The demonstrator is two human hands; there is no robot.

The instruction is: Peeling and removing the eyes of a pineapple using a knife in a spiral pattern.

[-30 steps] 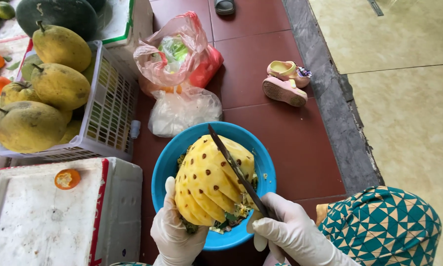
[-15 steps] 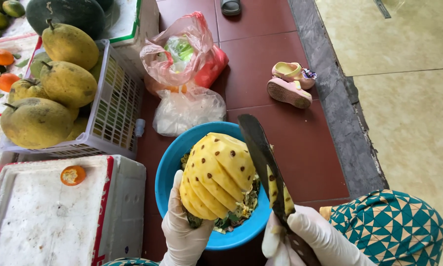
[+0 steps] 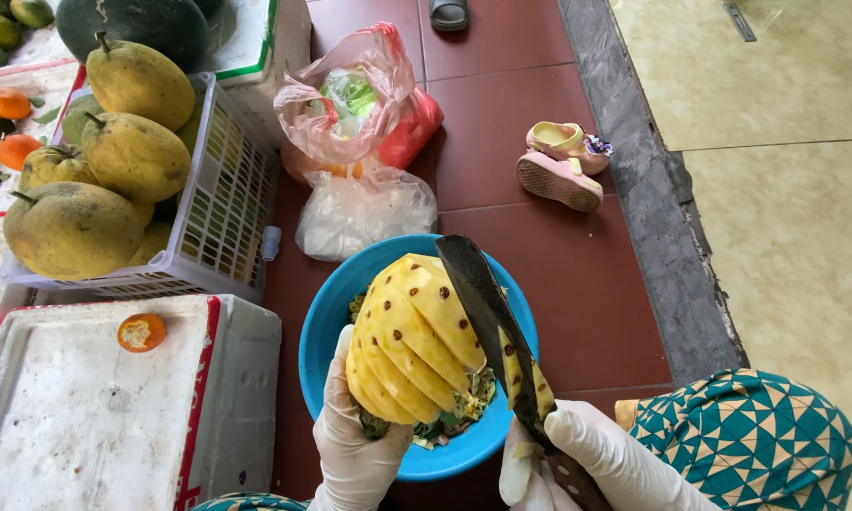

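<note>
My left hand [image 3: 360, 449], in a white glove, grips the lower end of a peeled yellow pineapple [image 3: 412, 336] with rows of brown eyes and spiral grooves cut into it. The fruit is held tilted over a blue bowl [image 3: 327, 326] that holds peel scraps. In my right hand [image 3: 592, 464], also gloved, is a dark-bladed knife [image 3: 483, 308], its blade lifted off the fruit to the right. A yellow strip of cut pineapple [image 3: 523, 377] lies on the blade near the handle.
A white basket [image 3: 222, 203] with several big yellow-green pomelos stands at the left. Plastic bags [image 3: 360, 142] lie behind the bowl. A white foam box [image 3: 95, 407] bears an orange half. Small pink shoes [image 3: 563, 166] rest on the red tiles. A patterned knee [image 3: 748, 445] is at lower right.
The knife was cutting into the pineapple's side; it has come out to the right carrying a cut strip, and the fruit has turned slightly in my left hand.
</note>
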